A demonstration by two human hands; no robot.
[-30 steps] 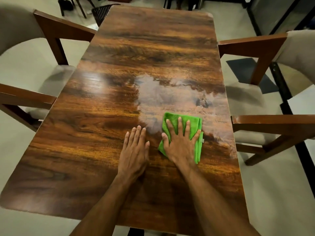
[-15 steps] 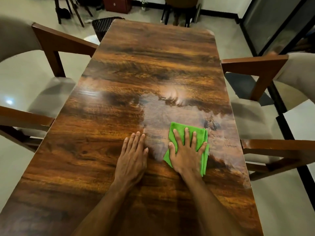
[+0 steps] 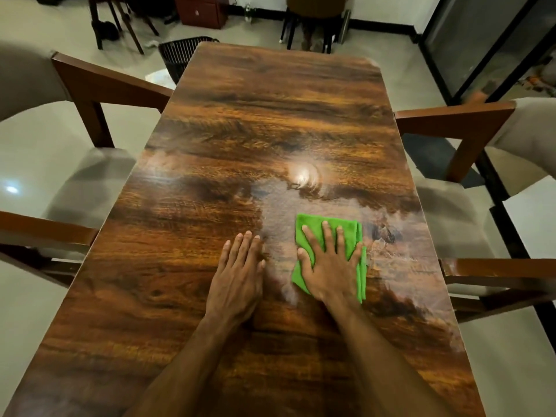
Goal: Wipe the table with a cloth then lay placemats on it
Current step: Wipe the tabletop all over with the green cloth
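Observation:
A long, glossy dark-wood table (image 3: 270, 115) stretches away from me. A folded bright green cloth (image 3: 349, 230) lies on its right half, near me. My right hand (image 3: 331, 263) presses flat on the cloth with straight, spread fingers. My left hand (image 3: 240, 272) rests flat on the bare wood just left of the cloth, fingers together. A hazy, damp-looking patch spreads on the tabletop around and beyond the cloth. No placemats are in view.
Wooden chairs with pale cushions stand on both sides: left (image 3: 90, 94) and right (image 3: 457, 124). A black wire basket (image 3: 177, 55) sits on the floor by the table's far left corner. More chairs and a cabinet stand at the far wall.
My view has tilted up, showing more of the far room. Both hands lie lower in the view. The right hand still presses the cloth, and the left stays flat beside it.

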